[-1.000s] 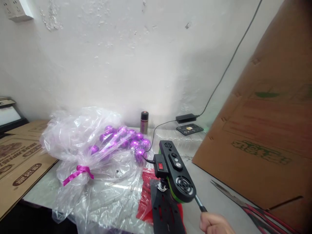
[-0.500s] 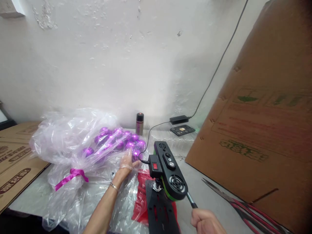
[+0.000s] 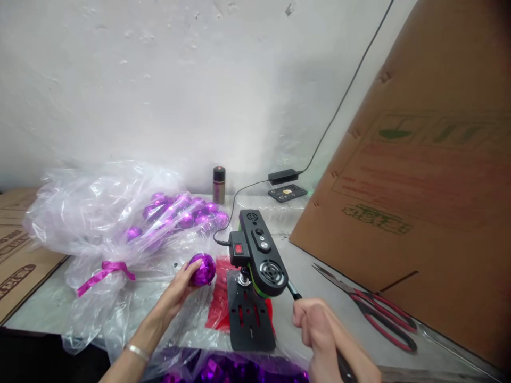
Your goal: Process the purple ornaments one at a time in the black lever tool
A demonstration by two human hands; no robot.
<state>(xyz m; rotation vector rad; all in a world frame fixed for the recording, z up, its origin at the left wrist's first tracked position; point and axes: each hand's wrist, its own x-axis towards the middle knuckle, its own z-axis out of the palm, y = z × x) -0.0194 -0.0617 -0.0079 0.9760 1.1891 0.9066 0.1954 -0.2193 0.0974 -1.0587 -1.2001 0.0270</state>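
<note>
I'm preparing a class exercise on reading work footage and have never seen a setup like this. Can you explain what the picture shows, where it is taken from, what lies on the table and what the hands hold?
The view comes from a camera on the person's head, looking down at their own bare hands. The left hand holds a shiny purple ball. The right hand grips a thin black handle that juts from a black device with a red switch, standing on a black slotted plate. On the grey table lie a clear plastic bag of purple balls tied with pink ribbon, red-handled scissors, a small dark can, and a leaning sheet of brown cardboard.
</note>
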